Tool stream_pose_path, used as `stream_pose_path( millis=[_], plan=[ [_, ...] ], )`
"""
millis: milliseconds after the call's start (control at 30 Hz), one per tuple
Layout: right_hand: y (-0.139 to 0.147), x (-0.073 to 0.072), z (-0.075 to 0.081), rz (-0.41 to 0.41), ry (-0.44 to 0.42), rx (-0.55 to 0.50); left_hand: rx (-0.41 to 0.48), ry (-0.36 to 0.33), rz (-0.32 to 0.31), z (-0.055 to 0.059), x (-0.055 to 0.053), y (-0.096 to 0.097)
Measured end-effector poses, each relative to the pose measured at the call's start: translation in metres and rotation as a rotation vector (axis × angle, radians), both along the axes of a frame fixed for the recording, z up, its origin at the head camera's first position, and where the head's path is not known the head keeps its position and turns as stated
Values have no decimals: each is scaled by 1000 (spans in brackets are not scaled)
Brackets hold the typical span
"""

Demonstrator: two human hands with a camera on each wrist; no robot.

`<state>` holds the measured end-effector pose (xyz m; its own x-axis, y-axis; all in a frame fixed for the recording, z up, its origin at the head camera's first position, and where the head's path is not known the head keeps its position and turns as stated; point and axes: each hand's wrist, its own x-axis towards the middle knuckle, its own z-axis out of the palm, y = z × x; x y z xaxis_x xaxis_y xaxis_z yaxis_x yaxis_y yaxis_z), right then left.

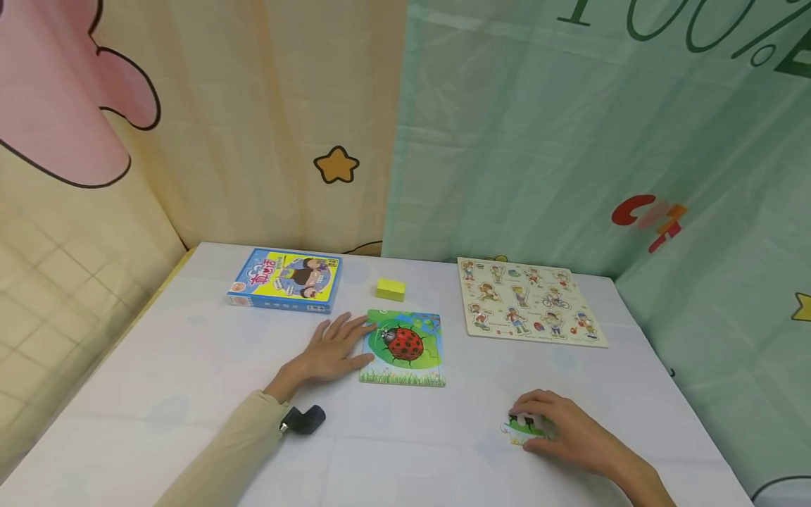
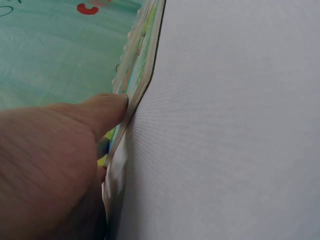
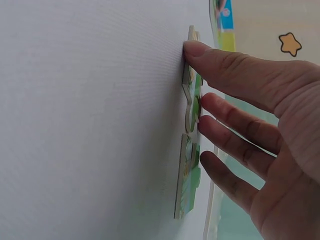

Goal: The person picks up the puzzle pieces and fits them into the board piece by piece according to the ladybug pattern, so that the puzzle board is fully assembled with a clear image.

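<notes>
A square ladybug puzzle (image 1: 403,348) lies on the table in front of me. My left hand (image 1: 334,348) rests at its left edge with fingers spread, the fingertips overlapping its upper corner. In the left wrist view the thumb (image 2: 107,107) lies against the puzzle's edge (image 2: 147,75). My right hand (image 1: 564,428) curls over green loose puzzle pieces (image 1: 521,429) at the near right, thumb on the near side and fingers on the far side. The right wrist view shows the thumb at one puzzle piece (image 3: 189,75) and a second puzzle piece (image 3: 185,185) under the other fingers.
Behind the left hand lies a blue and yellow box (image 1: 285,280). A small yellow block (image 1: 390,289) sits behind the puzzle. At the back right lies a board with figures (image 1: 531,303). Curtains (image 1: 507,141) hang along the table's back edge.
</notes>
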<state>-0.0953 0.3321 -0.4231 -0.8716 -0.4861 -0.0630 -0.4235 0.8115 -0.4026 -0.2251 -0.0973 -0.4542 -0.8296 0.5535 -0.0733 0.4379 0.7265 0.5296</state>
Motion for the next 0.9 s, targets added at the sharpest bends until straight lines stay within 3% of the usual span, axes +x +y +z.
stream_pose_path(
  millis=[400, 667, 900],
  plan=[
    [-1, -2, -1, -13, 51, -12, 23, -1, -9, 1, -1, 0],
    [-14, -7, 2, 41, 96, -45, -4, -2, -4, 2, 0, 0],
    [-31, -18, 5, 64, 111, -7, 8, -4, -4, 0, 1, 0]
  ],
)
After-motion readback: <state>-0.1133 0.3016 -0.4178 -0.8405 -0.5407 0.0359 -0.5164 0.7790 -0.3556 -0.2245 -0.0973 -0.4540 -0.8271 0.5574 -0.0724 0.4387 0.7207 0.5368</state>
